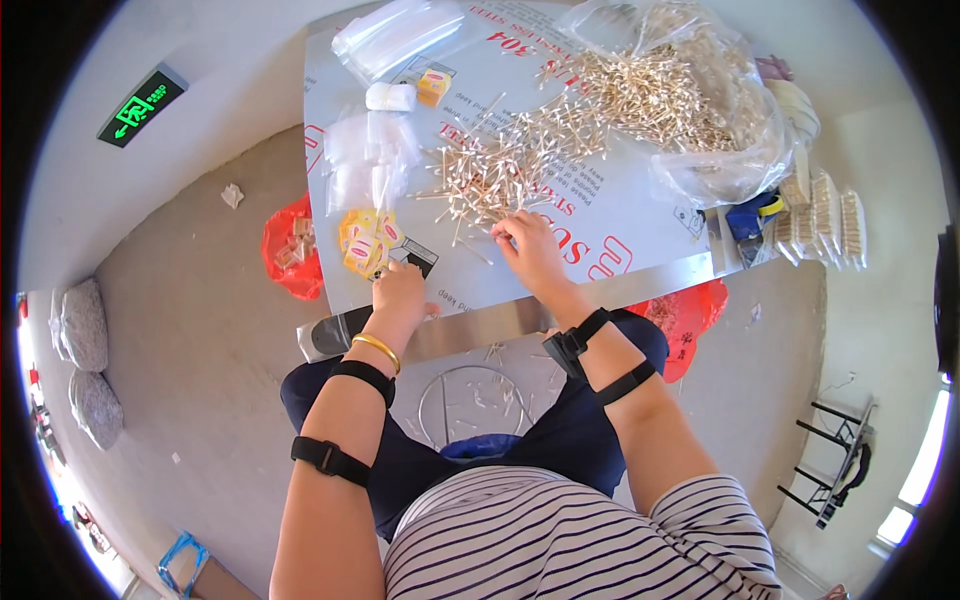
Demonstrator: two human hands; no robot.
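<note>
My left hand (398,292) is at the near left of the table, its fingertips on the lower edge of a small heap of yellow-and-white printed cards (366,238). Its thumb sticks out to the right, apart from the fingers. My right hand (529,247) is at the near edge of a loose pile of cotton swabs (490,175). Its fingers are curled and drawn together; whatever they pinch is too small to make out. Clear plastic sleeves (372,150) lie left of the swabs, beyond the cards.
A large clear bag (735,165) spills more swabs at the far right. Beyond the sleeves are a small yellow box (433,87) and flat plastic bags (395,38). Bundled swab packs (828,222) stand off the right end. Red bags (293,250) hang below the table (470,290).
</note>
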